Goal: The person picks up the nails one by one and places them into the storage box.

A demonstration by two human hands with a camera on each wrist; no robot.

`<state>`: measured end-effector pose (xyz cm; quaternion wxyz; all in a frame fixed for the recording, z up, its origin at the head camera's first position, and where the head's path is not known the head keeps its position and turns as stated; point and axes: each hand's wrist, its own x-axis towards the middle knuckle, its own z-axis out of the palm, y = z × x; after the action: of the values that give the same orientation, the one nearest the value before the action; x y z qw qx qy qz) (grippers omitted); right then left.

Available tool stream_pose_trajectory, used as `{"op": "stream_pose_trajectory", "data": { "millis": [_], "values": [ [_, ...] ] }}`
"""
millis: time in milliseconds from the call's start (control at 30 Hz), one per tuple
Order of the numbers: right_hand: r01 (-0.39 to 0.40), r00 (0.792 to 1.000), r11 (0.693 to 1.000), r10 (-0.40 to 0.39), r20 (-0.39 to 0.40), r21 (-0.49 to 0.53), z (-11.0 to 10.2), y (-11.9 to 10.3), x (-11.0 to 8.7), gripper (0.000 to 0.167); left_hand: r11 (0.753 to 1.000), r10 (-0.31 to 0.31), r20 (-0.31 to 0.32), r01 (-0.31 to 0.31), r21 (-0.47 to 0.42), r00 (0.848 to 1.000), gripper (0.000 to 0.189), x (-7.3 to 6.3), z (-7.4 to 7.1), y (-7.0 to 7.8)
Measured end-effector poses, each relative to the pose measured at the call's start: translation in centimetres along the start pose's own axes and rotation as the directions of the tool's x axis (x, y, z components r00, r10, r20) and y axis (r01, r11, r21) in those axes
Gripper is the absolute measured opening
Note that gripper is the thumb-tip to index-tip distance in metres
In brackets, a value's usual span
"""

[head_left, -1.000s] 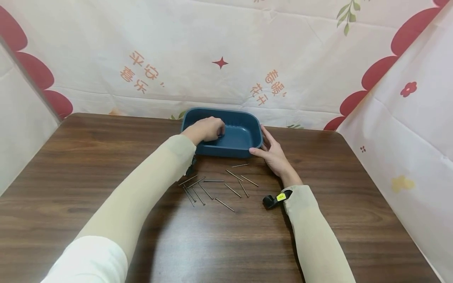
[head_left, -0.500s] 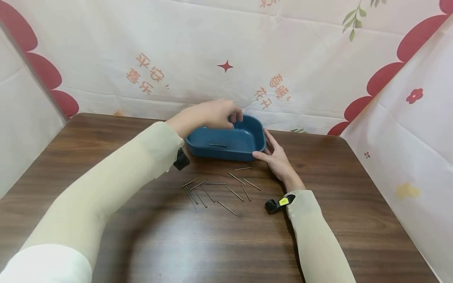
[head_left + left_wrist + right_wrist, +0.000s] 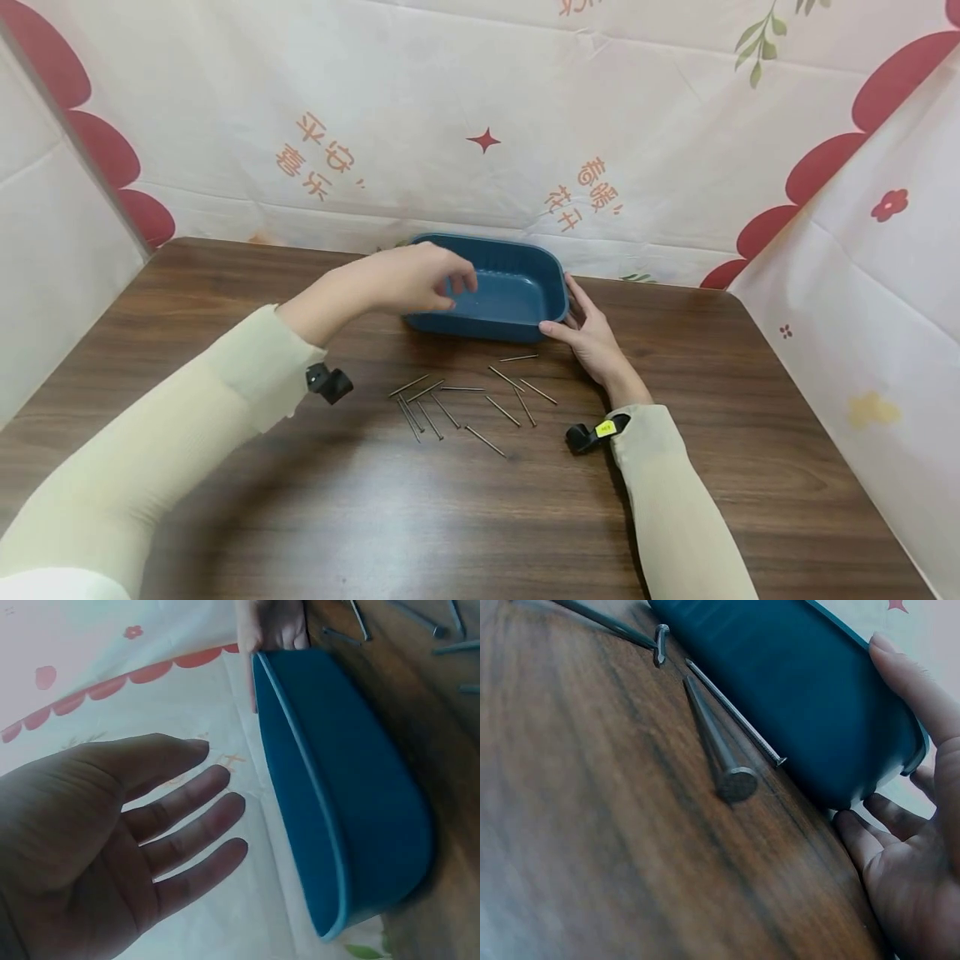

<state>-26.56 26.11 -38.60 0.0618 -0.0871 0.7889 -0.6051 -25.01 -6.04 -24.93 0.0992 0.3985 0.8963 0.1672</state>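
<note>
A blue plastic bin (image 3: 495,329) stands at the back of the table. My right hand (image 3: 596,350) grips its right end, with the thumb at the front rim and the fingers around the corner. Over the bin's left part hovers my left hand (image 3: 416,279), hiding that side of the interior. In the left wrist view the left hand (image 3: 112,832) holds nothing, its fingers loosely extended beside the bin (image 3: 367,787). Several steel nails (image 3: 486,442) lie scattered on the table in front. From the right wrist, one nail (image 3: 735,712) lies close along the bin's wall.
The brown wooden table (image 3: 675,500) ends just behind the bin at a printed white cloth (image 3: 420,92). Similar cloth closes off both sides. Each wrist wears a black camera, the left camera (image 3: 328,383) hanging over the table left of the nails.
My left hand rose out of the bin and drew back toward the left. A nail showed on the bin's floor half a second ago. The right hand kept its grip.
</note>
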Motion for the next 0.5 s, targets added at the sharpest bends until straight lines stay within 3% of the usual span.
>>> {"op": "stream_pose_trajectory", "data": {
  "millis": [133,500],
  "values": [
    [0.005,1.0,1.0,-0.005,0.002,0.003,0.1,-0.1,0.0,0.093,1.0,0.021,-0.005,-0.021,-0.008,1.0,0.028,-1.7,1.5,-0.2],
    [0.012,1.0,1.0,-0.012,0.001,0.012,0.0,0.1,0.0,0.092,0.999,-0.041,-0.063,0.039,-0.028,0.997,0.026,-4.6,4.4,-0.1]
  ]
}}
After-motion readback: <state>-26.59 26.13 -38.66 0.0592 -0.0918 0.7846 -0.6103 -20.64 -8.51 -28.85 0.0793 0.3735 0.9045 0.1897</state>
